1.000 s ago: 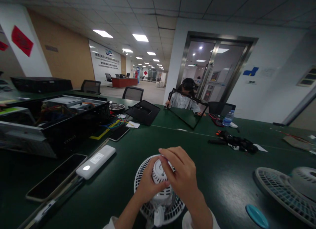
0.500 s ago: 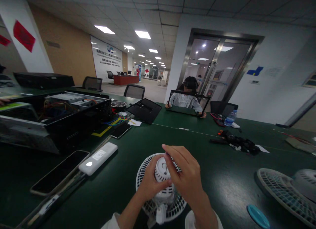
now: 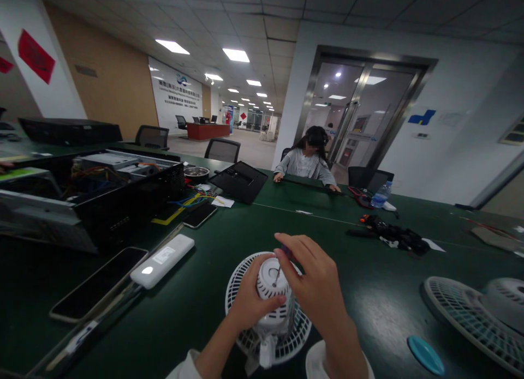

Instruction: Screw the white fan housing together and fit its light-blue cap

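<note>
A small white fan (image 3: 268, 327) lies grille-down on the green table, with its rounded motor housing facing up. My left hand (image 3: 249, 297) is wrapped round the left side of that housing, thumb across the near side. Above the housing's right edge, my right hand (image 3: 313, 272) pinches a screwdriver (image 3: 279, 276). Its thin metal shaft points down to the top of the housing, and a bit of dark purple handle shows between the fingers. Most of the handle is hidden by the hand. Whether the tip sits in a screw I cannot tell.
At left stand an opened computer case (image 3: 135, 193), a white power strip (image 3: 164, 262) and a phone (image 3: 100, 283). On the right lie another fan (image 3: 462, 313) and a turquoise disc (image 3: 426, 354). Across the table a person (image 3: 307, 161) holds a black frame (image 3: 307, 186).
My right hand has shifted slightly right and tilted, so the screwdriver shaft shows more. My left hand stays on the housing. The person opposite has lowered the black frame flat towards the table.
</note>
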Available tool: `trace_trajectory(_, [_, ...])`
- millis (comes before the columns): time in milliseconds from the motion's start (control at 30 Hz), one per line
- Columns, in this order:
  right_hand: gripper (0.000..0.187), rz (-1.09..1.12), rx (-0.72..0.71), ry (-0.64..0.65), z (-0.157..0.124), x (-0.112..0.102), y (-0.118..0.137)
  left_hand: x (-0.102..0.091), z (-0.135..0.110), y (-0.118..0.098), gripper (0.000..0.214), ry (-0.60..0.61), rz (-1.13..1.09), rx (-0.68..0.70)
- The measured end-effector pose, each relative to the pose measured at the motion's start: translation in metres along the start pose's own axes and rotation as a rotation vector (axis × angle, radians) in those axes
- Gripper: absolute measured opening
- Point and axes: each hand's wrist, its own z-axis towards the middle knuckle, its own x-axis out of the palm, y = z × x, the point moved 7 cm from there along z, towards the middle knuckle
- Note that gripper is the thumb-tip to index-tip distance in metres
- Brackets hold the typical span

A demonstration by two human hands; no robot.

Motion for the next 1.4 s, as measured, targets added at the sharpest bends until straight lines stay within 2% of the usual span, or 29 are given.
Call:
trace_trajectory(100, [0.023,0.012,0.005,0.001,0.001,-0.001,-0.003,-0.001,-0.001,0.0,0.067,-0.005,0.007,0.001])
trace_trajectory(267, [0.036,0.117,-0.12,0.046,-0.002,0.001,0.006,-0.001,-0.002,0.002,0.066,-0.009,0.034,0.004])
trace_trajectory(433, [0.021,0.028,-0.111,-0.101,-0.002,-0.004,0.008,0.0,-0.002,0.003,0.067,-0.016,0.049,0.015])
trace_trajectory(633, [0.035,0.139,-0.15,-0.03,-0.002,-0.001,0.013,0.001,-0.002,0.002,0.066,-0.007,0.052,0.035])
trace_trajectory(800, [0.021,0.061,-0.129,-0.209,-0.002,0.0,0.009,0.0,-0.002,0.003,0.066,-0.019,0.05,0.043])
trace_trajectory(967, [0.034,0.175,-0.125,-0.075,0.0,0.008,0.007,0.0,-0.002,0.0,0.064,-0.005,0.026,0.052])
trace_trajectory(1133, [0.018,0.063,-0.117,-0.204,-0.001,0.0,0.005,-0.001,-0.002,0.003,0.067,-0.02,0.044,0.038])
trace_trajectory(1200, [0.02,0.06,-0.096,-0.18,0.0,0.001,0.004,-0.001,-0.002,0.004,0.067,-0.021,0.049,0.035])
trace_trajectory(1333, [0.038,0.178,-0.118,-0.064,0.0,0.005,0.007,0.0,-0.001,0.002,0.066,-0.017,0.037,0.049])
trace_trajectory(1400, [0.035,0.163,-0.132,-0.08,-0.001,0.004,0.008,0.0,-0.001,0.004,0.066,-0.017,0.032,0.042])
